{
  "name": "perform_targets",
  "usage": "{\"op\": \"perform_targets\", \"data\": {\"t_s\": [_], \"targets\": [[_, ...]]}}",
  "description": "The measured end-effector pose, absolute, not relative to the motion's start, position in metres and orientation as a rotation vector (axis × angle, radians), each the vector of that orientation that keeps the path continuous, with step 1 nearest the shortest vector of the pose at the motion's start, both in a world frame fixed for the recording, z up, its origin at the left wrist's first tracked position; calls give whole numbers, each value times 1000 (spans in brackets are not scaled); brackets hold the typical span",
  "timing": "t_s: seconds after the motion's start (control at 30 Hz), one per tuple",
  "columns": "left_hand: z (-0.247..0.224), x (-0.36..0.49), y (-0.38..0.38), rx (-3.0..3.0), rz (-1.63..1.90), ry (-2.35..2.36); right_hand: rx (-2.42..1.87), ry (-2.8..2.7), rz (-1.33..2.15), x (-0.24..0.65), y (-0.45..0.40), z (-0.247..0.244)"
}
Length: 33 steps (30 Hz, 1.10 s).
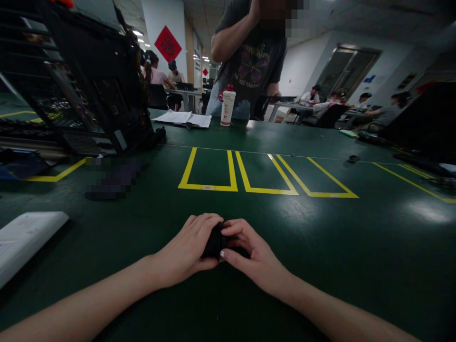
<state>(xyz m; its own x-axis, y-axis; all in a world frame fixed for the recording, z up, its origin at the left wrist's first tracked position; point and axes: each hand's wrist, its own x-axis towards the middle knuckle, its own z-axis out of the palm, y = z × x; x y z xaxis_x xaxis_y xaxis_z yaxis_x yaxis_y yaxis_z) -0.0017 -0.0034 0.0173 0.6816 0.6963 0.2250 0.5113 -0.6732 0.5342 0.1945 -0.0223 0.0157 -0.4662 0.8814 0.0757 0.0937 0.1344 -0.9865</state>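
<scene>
A small black object (213, 243) is held between my hands, low over the green table in the middle of the head view. Its kind cannot be made out, as the fingers cover much of it. My left hand (185, 246) is closed around its left side, thumb below and fingers over the top. At the right end, my right hand (253, 254) pinches the object's edge with curved fingertips and thumb, leaving a gap under the palm.
Yellow tape frames (208, 188) mark the green table (320, 247). An open black computer case (96, 90) stands at left, near a white block (32, 237). Papers (181, 118) and a white bottle (228, 107) lie toward the back, where a person (245, 61) stands. A small black ring (353, 158) sits at right.
</scene>
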Motion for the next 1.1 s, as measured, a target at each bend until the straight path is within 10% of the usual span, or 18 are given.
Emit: {"op": "perform_targets", "data": {"t_s": [1.1], "targets": [[17, -2, -3, 2461, 574, 953, -931, -1726, 1385, 194, -22, 15]]}}
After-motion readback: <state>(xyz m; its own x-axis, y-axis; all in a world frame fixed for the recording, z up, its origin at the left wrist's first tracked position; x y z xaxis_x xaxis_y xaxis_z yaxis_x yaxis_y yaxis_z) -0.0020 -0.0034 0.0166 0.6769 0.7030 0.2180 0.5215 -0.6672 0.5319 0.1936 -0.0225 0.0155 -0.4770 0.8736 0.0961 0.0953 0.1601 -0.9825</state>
